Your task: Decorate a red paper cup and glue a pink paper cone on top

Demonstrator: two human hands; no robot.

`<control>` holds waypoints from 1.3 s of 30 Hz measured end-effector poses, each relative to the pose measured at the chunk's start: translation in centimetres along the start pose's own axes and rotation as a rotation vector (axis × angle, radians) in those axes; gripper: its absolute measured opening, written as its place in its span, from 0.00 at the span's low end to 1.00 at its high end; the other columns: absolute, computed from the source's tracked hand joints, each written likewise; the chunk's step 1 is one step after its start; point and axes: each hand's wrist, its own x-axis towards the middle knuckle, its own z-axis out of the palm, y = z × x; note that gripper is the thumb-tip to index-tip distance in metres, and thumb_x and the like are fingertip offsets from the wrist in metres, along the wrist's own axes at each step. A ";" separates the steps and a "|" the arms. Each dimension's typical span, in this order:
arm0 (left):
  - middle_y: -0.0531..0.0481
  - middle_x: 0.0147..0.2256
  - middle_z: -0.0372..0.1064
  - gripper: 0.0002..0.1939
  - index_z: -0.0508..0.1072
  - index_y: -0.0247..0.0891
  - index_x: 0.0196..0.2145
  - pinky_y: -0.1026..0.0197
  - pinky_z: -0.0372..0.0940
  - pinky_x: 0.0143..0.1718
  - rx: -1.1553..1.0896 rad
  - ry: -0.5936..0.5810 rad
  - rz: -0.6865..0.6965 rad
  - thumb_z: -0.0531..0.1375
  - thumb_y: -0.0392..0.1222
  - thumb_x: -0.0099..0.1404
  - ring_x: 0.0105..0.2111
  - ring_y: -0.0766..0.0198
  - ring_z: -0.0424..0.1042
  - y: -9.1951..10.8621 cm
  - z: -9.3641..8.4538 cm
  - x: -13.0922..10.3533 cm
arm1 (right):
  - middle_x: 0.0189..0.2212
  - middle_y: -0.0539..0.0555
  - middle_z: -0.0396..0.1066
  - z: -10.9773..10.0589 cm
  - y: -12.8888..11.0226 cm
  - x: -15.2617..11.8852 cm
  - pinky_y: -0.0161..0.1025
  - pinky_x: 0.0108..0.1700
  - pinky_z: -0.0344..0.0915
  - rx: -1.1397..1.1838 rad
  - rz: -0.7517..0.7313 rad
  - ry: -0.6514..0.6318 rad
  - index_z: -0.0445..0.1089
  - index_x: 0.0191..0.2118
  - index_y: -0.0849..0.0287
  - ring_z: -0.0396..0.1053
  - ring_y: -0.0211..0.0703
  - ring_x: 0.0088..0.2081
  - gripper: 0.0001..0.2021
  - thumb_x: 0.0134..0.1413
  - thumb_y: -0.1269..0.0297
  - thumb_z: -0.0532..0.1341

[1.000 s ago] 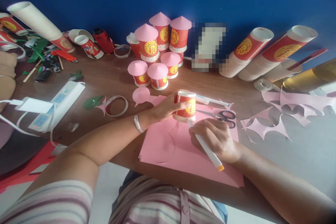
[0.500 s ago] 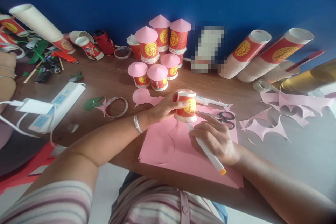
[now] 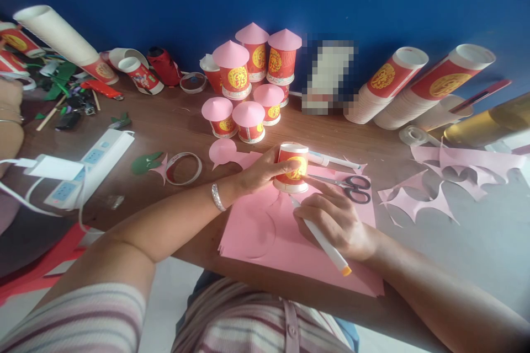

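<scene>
My left hand grips a red paper cup with a yellow emblem, its open rim facing up, above a stack of pink paper. In my right hand is a white pen with an orange end; its tip lies just below the cup's base. The right index finger reaches toward the cup's lower right side. Black-handled scissors lie behind my right hand on the paper. Curved lines show on the top sheet.
Several red cups with pink cone tops stand at the back. Stacked cups lean at the back right, near pink scraps. Left are a power strip, a paper ring and another person's arm.
My right hand and the pen have shifted slightly left, and the index finger is closer to the cup. My left thumb has moved further across the cup's front.
</scene>
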 end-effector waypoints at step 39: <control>0.54 0.30 0.65 0.24 0.70 0.35 0.35 0.65 0.60 0.32 0.013 -0.035 -0.011 0.73 0.58 0.62 0.29 0.70 0.62 0.4 0.5 0.0 | 0.28 0.48 0.71 -0.1 0.2 -0.7 0.33 0.27 0.63 -0.134 0.079 0.021 0.66 0.43 0.58 0.65 0.34 0.25 0.11 0.63 0.82 0.61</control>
